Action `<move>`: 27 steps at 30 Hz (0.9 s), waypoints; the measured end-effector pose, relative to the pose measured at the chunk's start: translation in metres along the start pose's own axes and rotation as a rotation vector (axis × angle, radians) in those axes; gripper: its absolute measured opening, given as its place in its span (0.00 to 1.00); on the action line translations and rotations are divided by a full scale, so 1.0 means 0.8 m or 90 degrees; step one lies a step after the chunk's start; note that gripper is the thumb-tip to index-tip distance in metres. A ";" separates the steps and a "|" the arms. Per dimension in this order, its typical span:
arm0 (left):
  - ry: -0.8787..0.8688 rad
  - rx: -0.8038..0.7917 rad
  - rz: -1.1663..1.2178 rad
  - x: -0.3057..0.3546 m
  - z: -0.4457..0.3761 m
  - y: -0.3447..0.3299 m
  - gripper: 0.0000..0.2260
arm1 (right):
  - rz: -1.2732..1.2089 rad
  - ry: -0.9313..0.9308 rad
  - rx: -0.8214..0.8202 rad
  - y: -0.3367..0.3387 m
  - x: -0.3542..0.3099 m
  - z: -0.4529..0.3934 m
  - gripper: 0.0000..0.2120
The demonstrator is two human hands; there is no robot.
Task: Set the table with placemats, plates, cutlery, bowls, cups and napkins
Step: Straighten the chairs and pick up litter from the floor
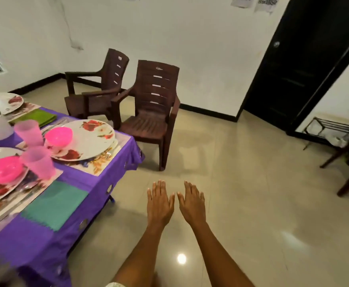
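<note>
Both hands flat, fingers straight: left hand [160,200], right hand [192,200], holding nothing, above floor [252,204]

Open floor [241,193] ahead; table [99,183] (crowded) left, chairs [148,112] beyond.

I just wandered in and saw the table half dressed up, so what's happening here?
A person is setting a table, but right now both hands are empty: the left hand and right hand are held out flat over the floor, beside the table. On its purple cloth, place settings already hold floral plates, pink bowls, pink cups and a teal napkin. Two brown chairs stand nearby.
</note>
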State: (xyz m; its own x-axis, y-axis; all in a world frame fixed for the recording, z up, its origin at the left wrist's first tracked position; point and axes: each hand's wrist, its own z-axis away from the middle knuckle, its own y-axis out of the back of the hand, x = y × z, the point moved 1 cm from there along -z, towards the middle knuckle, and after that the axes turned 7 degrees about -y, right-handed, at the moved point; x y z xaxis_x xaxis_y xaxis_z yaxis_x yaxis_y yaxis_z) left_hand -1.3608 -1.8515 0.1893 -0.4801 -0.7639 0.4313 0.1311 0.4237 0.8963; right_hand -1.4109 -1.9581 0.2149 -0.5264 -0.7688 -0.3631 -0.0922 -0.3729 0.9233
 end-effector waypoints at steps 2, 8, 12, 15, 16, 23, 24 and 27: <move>0.012 0.005 0.004 0.002 -0.077 -0.019 0.39 | -0.001 0.011 -0.003 0.006 0.003 -0.084 0.26; 0.064 0.000 0.036 -0.003 -0.308 -0.053 0.33 | 0.004 0.027 -0.046 0.018 0.004 -0.323 0.24; 0.065 0.002 0.024 -0.002 -0.449 -0.054 0.28 | -0.042 0.013 -0.048 0.041 -0.003 -0.463 0.23; 0.073 -0.006 0.016 -0.005 -0.545 -0.066 0.26 | -0.042 0.017 -0.059 0.050 -0.004 -0.560 0.22; 0.085 -0.004 0.023 -0.007 -0.584 -0.072 0.26 | -0.047 0.020 -0.062 0.055 -0.005 -0.600 0.22; 0.168 0.011 0.039 -0.024 -0.834 -0.135 0.25 | -0.058 0.057 -0.073 0.085 -0.007 -0.882 0.21; 0.189 0.012 0.044 -0.027 -0.867 -0.141 0.25 | -0.067 0.059 -0.080 0.094 -0.008 -0.920 0.21; 0.236 0.091 0.042 -0.032 -0.974 -0.146 0.23 | -0.053 0.110 -0.083 0.118 -0.019 -1.041 0.20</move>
State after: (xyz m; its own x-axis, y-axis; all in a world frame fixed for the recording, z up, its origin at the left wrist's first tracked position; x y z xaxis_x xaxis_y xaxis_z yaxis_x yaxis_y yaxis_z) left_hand -0.6881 -2.2609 0.1543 -0.1252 -0.8458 0.5186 0.0168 0.5208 0.8535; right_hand -0.7080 -2.4146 0.2034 -0.3677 -0.8063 -0.4634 -0.0127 -0.4939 0.8695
